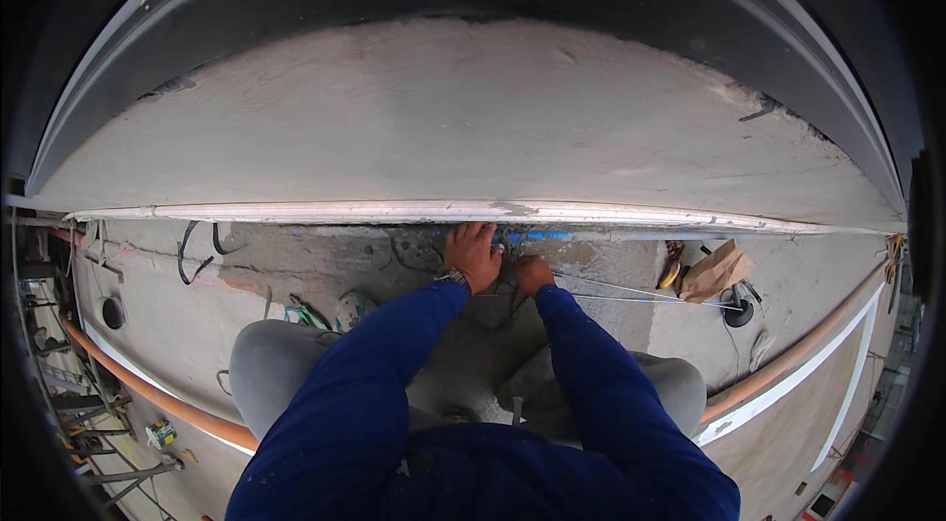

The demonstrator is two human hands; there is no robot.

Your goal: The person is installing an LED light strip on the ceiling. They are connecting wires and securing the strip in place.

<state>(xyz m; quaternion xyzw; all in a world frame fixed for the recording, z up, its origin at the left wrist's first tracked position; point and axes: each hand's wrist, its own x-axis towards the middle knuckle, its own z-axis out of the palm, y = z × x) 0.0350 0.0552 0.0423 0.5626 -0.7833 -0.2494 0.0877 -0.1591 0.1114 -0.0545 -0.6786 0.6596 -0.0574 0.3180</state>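
My left hand [473,255] lies on the grey floor strip at the foot of the wall, its fingers stretched toward the white edging [296,210]. A watch [451,277] is on that wrist. Close by on the right, my right hand [533,274] is closed in a fist; what it grips, if anything, is hidden. Dark wires [514,298] show below and between the hands. Two thin pale lines [631,298] run from near the right hand toward a dark round fitting [737,310]. Just beyond the hands, a blue strip [542,236] lies along the wall base.
A brown paper bag [717,272] and a yellow-and-black object [671,270] lie to the right. Dark cable loops [184,255] stick up on the left, near a round black opening [114,312]. Green-handled items [307,314] lie by my left knee. An orange rail [158,388] runs behind.
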